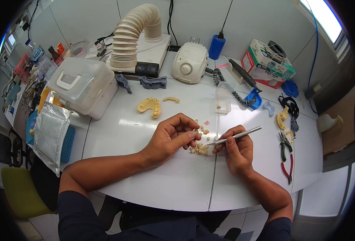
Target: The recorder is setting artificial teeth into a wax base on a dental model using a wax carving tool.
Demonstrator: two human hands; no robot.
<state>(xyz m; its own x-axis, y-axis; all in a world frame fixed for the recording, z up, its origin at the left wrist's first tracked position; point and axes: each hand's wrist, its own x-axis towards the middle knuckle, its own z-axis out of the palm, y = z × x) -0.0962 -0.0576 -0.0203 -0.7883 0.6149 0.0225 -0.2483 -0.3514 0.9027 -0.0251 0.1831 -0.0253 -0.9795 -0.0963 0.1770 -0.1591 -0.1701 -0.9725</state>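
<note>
White desk (145, 168) bearing a clear cup (223, 97) holding one small fragment; left hand (173, 138) pinches a tooth piece, right hand (237, 148) grips a metal scalpel (235, 137).

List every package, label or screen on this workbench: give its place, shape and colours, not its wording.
Cardboard box: far right of the table, rectangular, white, green and red.
Foil pouch: left edge, flat, silvery, with a white printed label.
Water bottle: far left, clear plastic, blue label.
Small screen: upper left edge, lit pale blue.
Lidded plastic case: left of centre, translucent white, handle on top.
</note>
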